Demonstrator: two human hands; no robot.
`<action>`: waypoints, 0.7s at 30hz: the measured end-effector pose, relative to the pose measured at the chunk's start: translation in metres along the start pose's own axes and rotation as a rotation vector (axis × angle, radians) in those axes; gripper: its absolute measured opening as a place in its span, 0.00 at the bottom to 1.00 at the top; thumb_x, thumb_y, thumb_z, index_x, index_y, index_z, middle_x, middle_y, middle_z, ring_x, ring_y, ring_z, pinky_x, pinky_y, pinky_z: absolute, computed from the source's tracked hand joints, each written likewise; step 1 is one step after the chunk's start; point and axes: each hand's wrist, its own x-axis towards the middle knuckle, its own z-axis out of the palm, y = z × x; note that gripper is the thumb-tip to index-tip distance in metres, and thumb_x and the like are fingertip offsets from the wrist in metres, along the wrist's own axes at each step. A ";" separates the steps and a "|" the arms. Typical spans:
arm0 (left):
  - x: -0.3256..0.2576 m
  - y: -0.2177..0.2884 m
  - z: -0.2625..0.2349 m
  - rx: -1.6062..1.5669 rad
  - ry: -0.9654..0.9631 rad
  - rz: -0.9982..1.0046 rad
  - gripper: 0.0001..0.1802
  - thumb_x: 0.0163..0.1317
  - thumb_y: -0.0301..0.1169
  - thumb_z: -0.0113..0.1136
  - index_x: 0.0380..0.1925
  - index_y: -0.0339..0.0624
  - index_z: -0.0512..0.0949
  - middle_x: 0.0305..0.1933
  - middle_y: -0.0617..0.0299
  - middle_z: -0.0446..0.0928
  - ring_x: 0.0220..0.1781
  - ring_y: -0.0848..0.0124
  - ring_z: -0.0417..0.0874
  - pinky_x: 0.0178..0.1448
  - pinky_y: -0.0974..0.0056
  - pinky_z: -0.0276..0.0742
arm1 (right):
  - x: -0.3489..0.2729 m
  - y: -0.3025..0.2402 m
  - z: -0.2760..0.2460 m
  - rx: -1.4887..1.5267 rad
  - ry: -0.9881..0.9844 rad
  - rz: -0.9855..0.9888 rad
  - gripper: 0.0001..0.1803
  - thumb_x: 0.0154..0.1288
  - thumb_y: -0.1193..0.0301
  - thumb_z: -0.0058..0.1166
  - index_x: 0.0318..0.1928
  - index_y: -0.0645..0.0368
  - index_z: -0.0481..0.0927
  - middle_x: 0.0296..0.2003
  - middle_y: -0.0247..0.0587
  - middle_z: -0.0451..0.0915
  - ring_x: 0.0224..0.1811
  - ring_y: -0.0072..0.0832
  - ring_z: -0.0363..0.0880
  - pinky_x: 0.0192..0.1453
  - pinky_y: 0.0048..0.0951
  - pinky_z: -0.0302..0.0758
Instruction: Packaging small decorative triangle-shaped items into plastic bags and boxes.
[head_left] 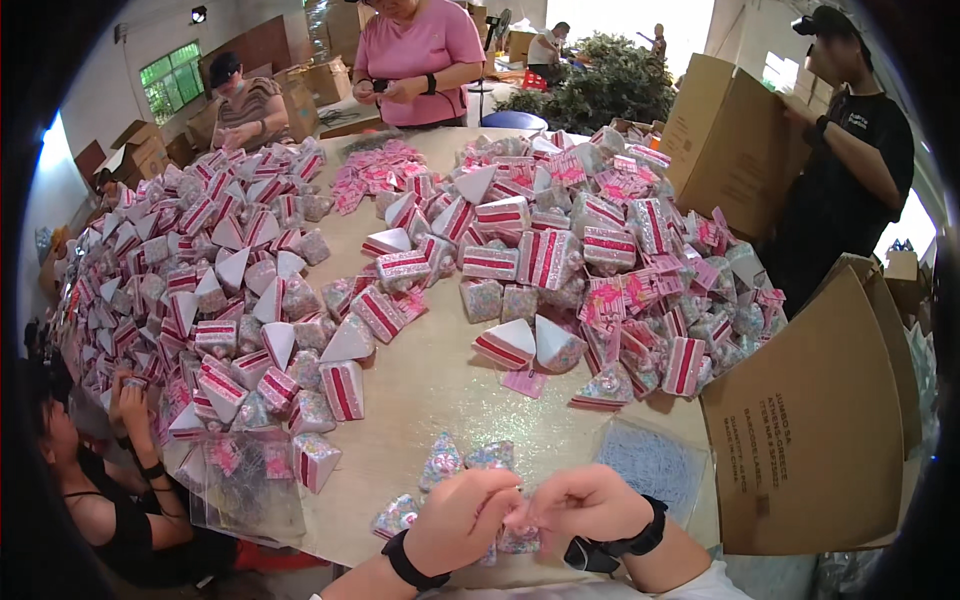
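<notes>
My left hand point(462, 520) and my right hand point(592, 507) meet at the table's near edge, fingers closed in a pinch. What lies between their fingertips is small and mostly hidden. Just under them a glittery cake-slice ornament point(519, 541) shows in part. Close beyond my left hand lie more sprinkle-covered cake-slice ornaments point(441, 461), with another point(397, 515) to its left. Past my right hand is a clear plastic bag point(650, 465) of thin pale-blue strands.
Big heaps of pink-and-white cake-slice ornaments point(343, 390) cover the table point(440, 385). Pink tags point(385, 172) lie at the back. A clear plastic bag point(245, 500) sits front left. Open cardboard boxes point(815, 420) stand right. Several people work around the table; one holds a carton point(735, 140).
</notes>
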 end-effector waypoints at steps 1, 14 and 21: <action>0.003 0.001 -0.001 0.079 -0.021 0.092 0.08 0.65 0.21 0.51 0.44 0.35 0.70 0.31 0.55 0.80 0.31 0.69 0.82 0.35 0.67 0.78 | 0.001 0.002 -0.001 -0.019 0.059 -0.016 0.06 0.65 0.82 0.49 0.41 0.65 0.78 0.38 0.43 0.82 0.26 0.20 0.78 0.31 0.20 0.75; -0.002 -0.004 0.004 0.138 -0.084 0.127 0.11 0.62 0.20 0.53 0.45 0.37 0.70 0.25 0.59 0.80 0.25 0.67 0.80 0.33 0.65 0.75 | 0.003 0.002 -0.008 0.133 0.405 -0.284 0.03 0.64 0.77 0.53 0.37 0.64 0.78 0.32 0.41 0.76 0.24 0.22 0.70 0.25 0.20 0.66; -0.006 -0.005 0.002 0.219 -0.104 0.153 0.13 0.59 0.19 0.54 0.44 0.37 0.70 0.24 0.59 0.79 0.26 0.61 0.79 0.35 0.62 0.73 | 0.006 -0.001 -0.007 0.168 0.485 -0.363 0.06 0.66 0.81 0.49 0.40 0.64 0.78 0.31 0.40 0.79 0.24 0.18 0.71 0.29 0.18 0.67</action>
